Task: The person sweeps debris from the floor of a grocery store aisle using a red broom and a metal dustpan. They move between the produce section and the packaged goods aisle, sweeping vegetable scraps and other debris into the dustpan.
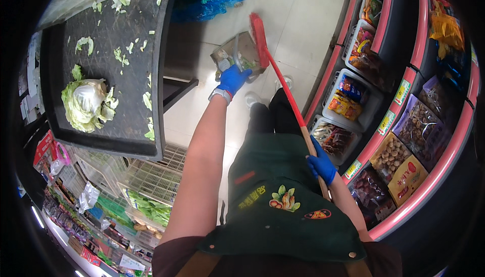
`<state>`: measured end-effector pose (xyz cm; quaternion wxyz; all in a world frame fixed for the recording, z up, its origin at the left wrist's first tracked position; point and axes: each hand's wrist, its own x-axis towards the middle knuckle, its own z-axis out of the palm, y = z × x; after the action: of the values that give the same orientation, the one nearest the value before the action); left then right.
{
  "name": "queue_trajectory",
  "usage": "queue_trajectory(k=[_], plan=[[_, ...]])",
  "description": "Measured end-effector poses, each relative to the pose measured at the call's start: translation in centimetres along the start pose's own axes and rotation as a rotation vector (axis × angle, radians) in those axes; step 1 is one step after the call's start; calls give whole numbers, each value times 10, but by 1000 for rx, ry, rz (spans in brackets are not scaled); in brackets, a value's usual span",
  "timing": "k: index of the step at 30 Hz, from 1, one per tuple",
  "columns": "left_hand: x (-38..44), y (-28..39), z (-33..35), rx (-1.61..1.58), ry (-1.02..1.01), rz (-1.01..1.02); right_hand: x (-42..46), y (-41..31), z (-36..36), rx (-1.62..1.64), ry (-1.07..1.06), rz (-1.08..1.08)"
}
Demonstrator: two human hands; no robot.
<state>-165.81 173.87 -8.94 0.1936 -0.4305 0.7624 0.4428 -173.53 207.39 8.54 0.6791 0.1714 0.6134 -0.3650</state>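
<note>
My left hand [232, 81], in a blue glove, grips the upright handle of a dustpan [221, 51] just above the floor. Leafy scraps [248, 64] and other litter lie inside the pan. My right hand [322, 163], gloved in blue as well, is closed around the wooden lower part of a broom's stick [308, 140]. From there the red upper stick runs away from me to the red broom head [259, 38], which rests against the pan's right side.
To my left stands a black tray table [158, 87] with a partly stripped lettuce head [89, 100] and leaf bits. A blue plastic bag [212, 0] lies ahead on the tiled floor [303, 19]. Snack shelves with a pink edge [407, 80] line my right. Plastic crates [151, 178] stand lower left.
</note>
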Motion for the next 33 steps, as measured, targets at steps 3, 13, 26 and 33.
queue_trajectory(k=[3,13,26,33], plan=[[-1,-7,-1,-3,-2,19,-21,4,-3,-102,89,-46],[-27,0,-12,40,-45,72,45,25,34,238,-46,-4],[-57,-36,-14,125,-45,172,-11,81,61,336,220,-6],[-59,-31,-6,165,-83,98,22,69,103,785,-149,30]])
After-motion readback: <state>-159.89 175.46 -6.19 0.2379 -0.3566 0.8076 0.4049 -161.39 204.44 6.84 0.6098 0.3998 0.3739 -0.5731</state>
